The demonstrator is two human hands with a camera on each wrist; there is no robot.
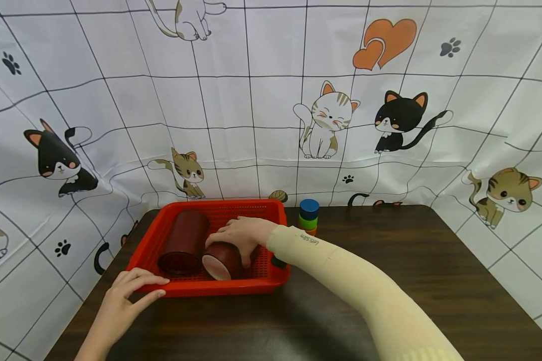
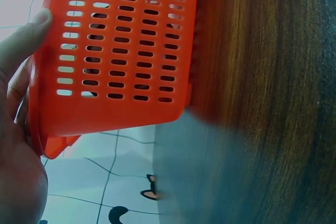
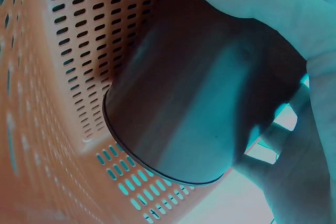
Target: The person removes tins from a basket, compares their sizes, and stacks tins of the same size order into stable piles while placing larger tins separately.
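A red plastic basket (image 1: 257,290) with slotted walls stands on the table at the left. My left hand (image 1: 125,300) grips its near left corner, thumb on the outer side and fingers over the rim; the left wrist view shows the thumb (image 2: 32,31) against the basket wall. Inside the basket, my right hand (image 1: 239,236) holds a dark red-brown cup (image 1: 226,255) lying on its side, its pale-lined mouth facing the near side. In the right wrist view the fingers curve around the cup (image 3: 184,87). A longer dark red cylinder (image 1: 185,240) lies to its left in the basket.
Just right of the basket stands a small stack of coloured pieces (image 1: 309,214), blue, green and orange. The dark wooden table (image 1: 388,250) meets a white cat-print cloth (image 1: 271,100) at the back and sides. The right forearm wears a cream sleeve (image 1: 343,271).
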